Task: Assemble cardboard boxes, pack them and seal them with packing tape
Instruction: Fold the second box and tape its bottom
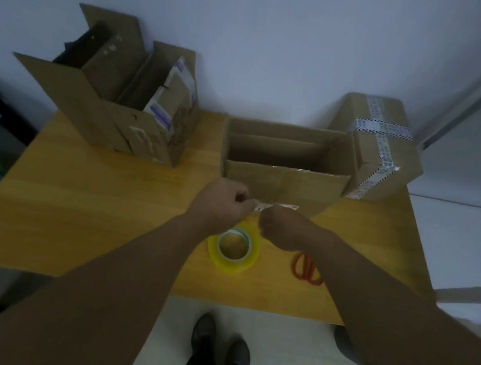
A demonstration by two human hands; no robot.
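Observation:
An open cardboard box (285,174) stands at the middle of the wooden table (85,212), its top flaps up. In front of it my left hand (225,204) and my right hand (281,229) pinch a short strip of clear tape (263,206) between them, just above the table. A yellow roll of packing tape (235,248) lies flat beneath my hands. Red-handled scissors (307,269) lie to its right, partly hidden by my right forearm.
A large open box (109,106) with smaller cartons inside stands at the back left. A sealed box (381,154) with printed tape sits at the back right. A white wall runs behind the table. My shoes (219,346) show on the floor below the front edge.

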